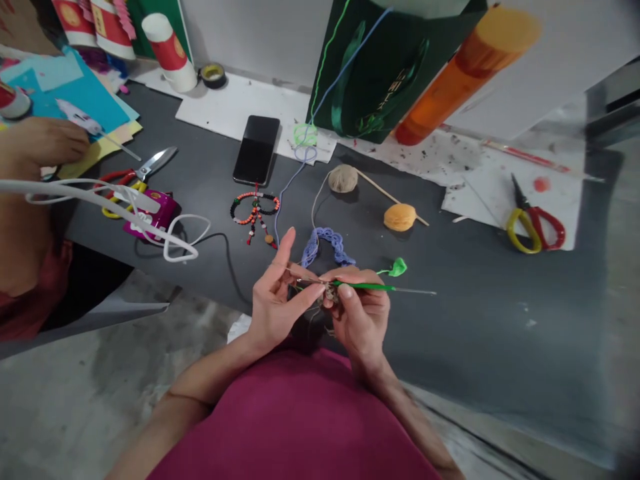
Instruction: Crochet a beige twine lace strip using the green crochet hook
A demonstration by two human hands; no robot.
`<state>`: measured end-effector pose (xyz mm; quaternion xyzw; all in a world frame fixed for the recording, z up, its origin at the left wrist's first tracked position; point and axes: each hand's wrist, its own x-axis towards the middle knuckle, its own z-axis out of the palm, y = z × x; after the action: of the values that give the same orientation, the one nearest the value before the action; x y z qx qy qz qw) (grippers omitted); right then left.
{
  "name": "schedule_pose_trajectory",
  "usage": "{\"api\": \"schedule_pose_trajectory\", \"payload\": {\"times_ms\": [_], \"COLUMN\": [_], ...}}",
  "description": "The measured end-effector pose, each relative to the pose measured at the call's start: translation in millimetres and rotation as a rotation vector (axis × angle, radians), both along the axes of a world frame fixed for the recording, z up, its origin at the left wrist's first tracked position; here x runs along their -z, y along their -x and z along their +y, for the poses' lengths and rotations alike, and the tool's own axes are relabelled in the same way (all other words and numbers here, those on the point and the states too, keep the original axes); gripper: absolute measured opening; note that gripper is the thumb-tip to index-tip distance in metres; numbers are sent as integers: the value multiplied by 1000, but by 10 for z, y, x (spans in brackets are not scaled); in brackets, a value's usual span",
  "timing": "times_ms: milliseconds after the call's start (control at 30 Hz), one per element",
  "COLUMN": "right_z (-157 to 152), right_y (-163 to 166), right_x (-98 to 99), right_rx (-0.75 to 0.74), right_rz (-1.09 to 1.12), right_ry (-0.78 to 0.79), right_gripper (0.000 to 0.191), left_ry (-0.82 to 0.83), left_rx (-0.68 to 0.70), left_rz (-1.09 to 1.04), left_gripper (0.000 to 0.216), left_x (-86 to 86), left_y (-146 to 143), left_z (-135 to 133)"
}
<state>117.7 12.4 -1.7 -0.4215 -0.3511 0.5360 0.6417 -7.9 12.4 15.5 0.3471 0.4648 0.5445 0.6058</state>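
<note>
My right hand (363, 310) grips a crochet hook (370, 287) with a green handle, its shaft pointing left. Between both hands sits a small beige crochet piece (330, 292), partly hidden by fingers. My left hand (280, 293) pinches this piece between thumb and a finger, with the index finger raised and a thin yarn strand near it. Just beyond my fingers lies a curved blue-purple crochet strip (327, 243). A beige yarn ball (343, 179) rests farther back, its strand running toward my hands. To the right is a small green crocheted leaf shape (398, 267).
Behind stand a dark green bag (370, 73) and an orange tube (460, 73). A phone (257, 150), beaded bracelet (245, 207) and yellow-orange ball (399, 217) lie on the table. Scissors (535, 223) are at right. At left, another person's hand (55, 141) is near scissors (145, 170).
</note>
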Motion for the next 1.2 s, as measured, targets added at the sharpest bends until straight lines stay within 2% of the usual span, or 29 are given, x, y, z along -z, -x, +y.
{"api": "schedule_pose_trajectory", "payload": {"times_ms": [67, 100, 167, 233, 333, 400, 467, 567, 667, 733, 833, 967, 1100, 1200], "right_z": [-32, -45, -58, -51, -17, 1, 9, 12, 22, 32, 43, 46, 54, 58], "right_y": [-6, -7, -3, 1, 5, 12, 28, 57, 57, 33, -15, -53, -64, -61], "right_x": [5, 8, 16, 29, 76, 132, 197, 265, 253, 212, 150, 118, 99, 68], "right_rx": [63, 97, 134, 90, -62, -170, -240, -248, -238, -249, -231, -139, -93, -67], "right_rz": [-132, -187, -204, -86, 173, 309, 418, 534, 566, 559, 532, 440, 359, 312], "right_ry": [-114, -151, -144, -20, 188, 269, 328, 370, 342, 298, 212, 159, 163, 146], "right_gripper": [1, 3, 2, 14, 32, 39, 41, 42, 39, 32, 22, 19, 25, 25], "left_ry": [-9, -24, -72, -154, -341, -430, -442, -416, -355, -240, -18, 131, 226, 254], "left_rx": [-38, -52, -85, -136, -214, -191, -119, -46, -92, -79, 61, 169, 229, 243], "left_rz": [39, 67, 152, 285, 493, 556, 550, 493, 420, 279, -1, -239, -379, -405], "left_gripper": [87, 86, 83, 77, 68, 68, 66, 63, 67, 73, 82, 81, 82, 85], "left_x": [1, 6, 29, 79, 198, 274, 319, 304, 215, 152, 98, 91, 68, 45], "left_y": [-28, -43, -65, -70, -46, -24, -15, -50, -124, -160, -162, -117, -107, -106], "left_z": [-21, -32, -56, -78, -108, -122, -128, -122, -97, -64, 11, 106, 141, 142]}}
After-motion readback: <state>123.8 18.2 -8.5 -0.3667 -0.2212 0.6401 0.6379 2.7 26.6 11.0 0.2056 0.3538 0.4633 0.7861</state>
